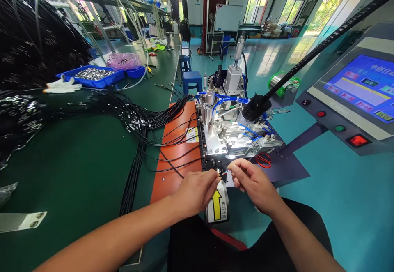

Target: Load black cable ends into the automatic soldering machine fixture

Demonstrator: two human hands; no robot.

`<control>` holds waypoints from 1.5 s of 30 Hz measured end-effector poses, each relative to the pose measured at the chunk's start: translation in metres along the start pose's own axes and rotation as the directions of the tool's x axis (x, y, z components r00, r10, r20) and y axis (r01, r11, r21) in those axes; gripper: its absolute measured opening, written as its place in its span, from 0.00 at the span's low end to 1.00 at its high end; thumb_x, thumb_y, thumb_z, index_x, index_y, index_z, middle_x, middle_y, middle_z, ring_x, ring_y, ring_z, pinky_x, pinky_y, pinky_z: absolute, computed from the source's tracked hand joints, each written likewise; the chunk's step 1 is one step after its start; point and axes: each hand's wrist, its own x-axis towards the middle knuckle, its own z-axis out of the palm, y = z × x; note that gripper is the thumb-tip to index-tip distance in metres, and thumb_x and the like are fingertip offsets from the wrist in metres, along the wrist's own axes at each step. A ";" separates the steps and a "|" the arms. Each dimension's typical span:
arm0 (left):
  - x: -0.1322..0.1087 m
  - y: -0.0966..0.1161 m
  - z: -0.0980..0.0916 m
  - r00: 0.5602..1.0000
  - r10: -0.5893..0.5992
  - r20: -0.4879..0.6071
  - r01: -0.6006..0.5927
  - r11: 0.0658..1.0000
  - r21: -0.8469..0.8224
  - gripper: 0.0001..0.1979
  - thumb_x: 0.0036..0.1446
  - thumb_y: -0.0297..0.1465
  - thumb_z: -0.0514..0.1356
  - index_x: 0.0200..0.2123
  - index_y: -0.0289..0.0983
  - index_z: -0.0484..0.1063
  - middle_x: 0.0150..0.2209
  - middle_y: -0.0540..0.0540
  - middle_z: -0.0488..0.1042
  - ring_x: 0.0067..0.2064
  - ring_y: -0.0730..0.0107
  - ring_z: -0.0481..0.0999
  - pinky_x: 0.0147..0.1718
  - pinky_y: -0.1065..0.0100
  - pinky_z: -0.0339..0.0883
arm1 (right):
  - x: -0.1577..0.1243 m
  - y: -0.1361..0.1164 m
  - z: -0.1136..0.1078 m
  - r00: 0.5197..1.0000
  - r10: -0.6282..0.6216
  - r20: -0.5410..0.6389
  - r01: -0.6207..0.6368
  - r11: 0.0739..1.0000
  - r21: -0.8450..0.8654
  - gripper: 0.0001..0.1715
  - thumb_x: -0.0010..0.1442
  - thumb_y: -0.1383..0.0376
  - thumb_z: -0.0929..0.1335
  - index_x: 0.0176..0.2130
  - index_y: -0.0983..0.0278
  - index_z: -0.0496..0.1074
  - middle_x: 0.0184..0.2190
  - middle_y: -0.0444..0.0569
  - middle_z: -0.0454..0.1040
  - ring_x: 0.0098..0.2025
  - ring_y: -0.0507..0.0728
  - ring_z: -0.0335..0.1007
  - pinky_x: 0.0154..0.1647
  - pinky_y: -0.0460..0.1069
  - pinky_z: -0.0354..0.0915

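Observation:
My left hand (198, 190) is closed in a pinch at the machine's front edge, with a black cable (172, 166) running into it from the left. Close by on the right, my right hand (250, 181) pinches the thin wire ends (225, 173) that stick out between the two hands. The fingers partly hide the cable end. Just behind the hands stands a bench machine (234, 136) with metal slides and blue air tubes. Below my left hand is a round drum (217, 210) with a yellow arrow label. Several black cables lie across the orange plate (177, 140).
Bundles of black cables (135, 120) cover part of the green table (83, 169). A blue tray (92, 82) of small metal parts and white gloves (62, 84) lie farther back. Red-handled scissors (263, 160), a solder spool (283, 85), a lamp arm (295, 68) and a control screen (363, 85) stand right.

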 end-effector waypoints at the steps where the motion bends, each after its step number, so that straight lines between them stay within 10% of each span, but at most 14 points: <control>1: 0.000 0.000 0.000 1.000 -0.001 0.004 0.001 1.000 -0.005 0.13 0.69 0.34 0.45 0.30 0.39 0.58 0.24 0.53 0.65 0.26 0.73 0.66 0.26 0.72 0.54 | 0.000 -0.001 0.000 1.000 -0.027 0.011 0.027 1.000 -0.001 0.15 0.65 0.53 0.66 0.38 0.61 0.70 0.26 0.41 0.66 0.27 0.50 0.61 0.27 0.45 0.59; 15: -0.001 -0.002 0.001 1.000 -0.001 -0.021 0.001 1.000 -0.010 0.13 0.69 0.34 0.46 0.30 0.39 0.58 0.24 0.53 0.65 0.26 0.73 0.66 0.26 0.72 0.54 | -0.003 0.003 0.024 0.964 -0.051 -0.262 0.016 0.991 -0.133 0.16 0.60 0.53 0.70 0.32 0.63 0.75 0.28 0.46 0.75 0.30 0.54 0.68 0.30 0.48 0.63; 23: -0.001 -0.001 -0.001 0.999 0.039 -0.025 -0.039 0.999 -0.016 0.14 0.69 0.33 0.47 0.30 0.38 0.63 0.26 0.51 0.67 0.28 0.73 0.66 0.28 0.71 0.57 | -0.001 -0.005 0.005 0.994 -0.081 -0.066 0.070 0.985 -0.158 0.12 0.60 0.56 0.70 0.31 0.63 0.74 0.25 0.43 0.70 0.27 0.53 0.63 0.28 0.47 0.60; 34: -0.002 -0.001 0.001 0.987 -0.084 -0.137 0.042 0.957 -0.287 0.10 0.68 0.32 0.51 0.35 0.37 0.69 0.27 0.51 0.70 0.28 0.75 0.68 0.27 0.73 0.59 | 0.007 -0.001 0.042 0.960 -0.096 -0.263 0.155 0.965 0.214 0.13 0.59 0.56 0.71 0.29 0.64 0.73 0.25 0.43 0.70 0.28 0.52 0.65 0.29 0.47 0.62; 45: -0.002 -0.001 -0.003 0.997 0.048 -0.062 -0.055 0.992 -0.115 0.11 0.68 0.32 0.50 0.34 0.37 0.69 0.27 0.50 0.71 0.29 0.74 0.70 0.28 0.73 0.59 | -0.001 0.008 0.056 0.923 -0.046 -0.381 0.152 0.956 0.252 0.16 0.60 0.53 0.70 0.30 0.63 0.72 0.22 0.43 0.67 0.24 0.51 0.61 0.25 0.47 0.60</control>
